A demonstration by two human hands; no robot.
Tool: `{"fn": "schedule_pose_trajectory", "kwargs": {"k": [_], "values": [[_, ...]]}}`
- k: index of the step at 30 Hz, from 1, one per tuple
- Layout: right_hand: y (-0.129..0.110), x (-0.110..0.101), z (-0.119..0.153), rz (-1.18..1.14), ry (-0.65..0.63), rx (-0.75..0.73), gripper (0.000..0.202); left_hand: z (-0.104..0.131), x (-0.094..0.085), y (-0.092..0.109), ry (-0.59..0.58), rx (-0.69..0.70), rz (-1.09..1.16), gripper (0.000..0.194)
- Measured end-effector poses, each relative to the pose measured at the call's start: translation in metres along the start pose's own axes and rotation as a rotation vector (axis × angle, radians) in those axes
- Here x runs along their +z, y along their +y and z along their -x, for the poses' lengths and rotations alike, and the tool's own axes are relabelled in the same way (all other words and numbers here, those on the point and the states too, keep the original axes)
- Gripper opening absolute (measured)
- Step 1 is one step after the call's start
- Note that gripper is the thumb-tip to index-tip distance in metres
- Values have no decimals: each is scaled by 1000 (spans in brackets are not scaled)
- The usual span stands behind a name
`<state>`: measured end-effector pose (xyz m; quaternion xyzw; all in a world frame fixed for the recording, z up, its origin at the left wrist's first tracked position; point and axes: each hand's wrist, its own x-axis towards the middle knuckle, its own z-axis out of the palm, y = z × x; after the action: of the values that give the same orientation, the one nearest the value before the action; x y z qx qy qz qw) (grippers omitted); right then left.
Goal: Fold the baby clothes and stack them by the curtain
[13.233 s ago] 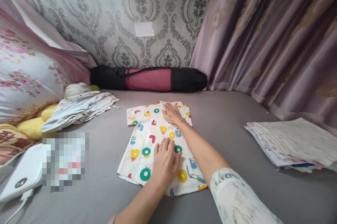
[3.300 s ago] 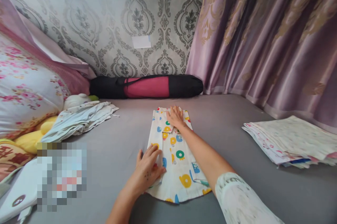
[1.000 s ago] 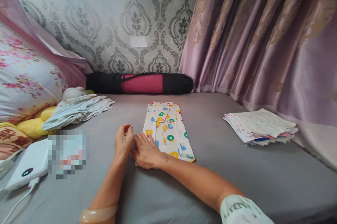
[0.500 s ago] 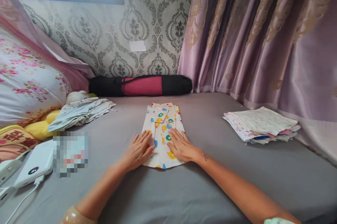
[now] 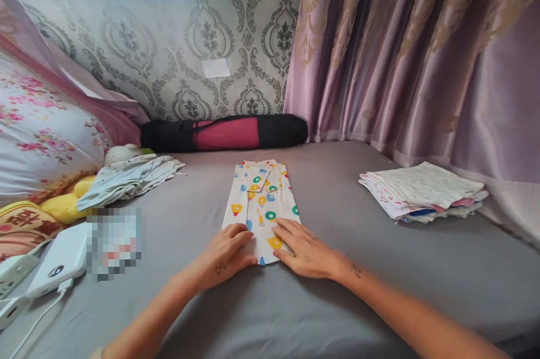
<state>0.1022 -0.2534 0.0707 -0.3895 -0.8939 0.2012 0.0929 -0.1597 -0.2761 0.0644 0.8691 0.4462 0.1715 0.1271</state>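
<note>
A small white shirt (image 5: 264, 210) printed with yellow, blue, green and red figures lies in the middle of the bed. Its sides and sleeves are folded inward, and its hem points toward me. My left hand (image 5: 230, 252) rests on the hem's left corner, fingers over the cloth and thumb by the lower edge. On the opposite corner is my right hand (image 5: 307, 251), its fingers stretched across the fabric and its thumb near the hem. Both hands look open; no cloth shows pinched in either one.
A stack of folded clothes (image 5: 424, 190) sits on the grey bedsheet (image 5: 337, 196) at right. Crumpled light cloths (image 5: 130, 179), a white power bank (image 5: 61, 260) with a cable, and a blurred item (image 5: 116, 243) are at left. A black and red rolled bag (image 5: 225, 133) lies along the wall.
Both hands have slid toward me down the shirt, from its lower middle to the hem corners. The shirt remains folded in the same place.
</note>
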Motion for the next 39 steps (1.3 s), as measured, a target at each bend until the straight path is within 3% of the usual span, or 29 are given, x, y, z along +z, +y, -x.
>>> {"fn": "schedule_pose_trajectory", "kwargs": {"k": [4, 11, 18, 21, 24, 29, 34, 39], "values": [[-5, 1, 17, 36, 26, -118, 45, 1, -4, 11, -78, 85, 26, 30], [2, 5, 10, 117, 35, -182, 40, -4, 5, 13, -71, 114, -78, 32], [5, 6, 7, 94, 82, -146, 50, -14, 3, 11, -8, -30, -62, 31], [14, 9, 3, 94, 117, -118, 43, -13, 6, 6, 27, -46, -15, 29], [28, 11, 3, 117, 147, -125, 52, -4, 8, -1, 46, 20, -20, 26], [46, 9, 8, 128, 214, -181, 49, 20, 5, -23, 105, 34, -128, 38], [49, 3, 10, 64, 188, -155, 37, 36, -5, -46, 68, 5, -156, 45], [53, -2, 8, 1, 190, -114, 40, 32, -10, -54, 23, -35, -2, 35]]}}
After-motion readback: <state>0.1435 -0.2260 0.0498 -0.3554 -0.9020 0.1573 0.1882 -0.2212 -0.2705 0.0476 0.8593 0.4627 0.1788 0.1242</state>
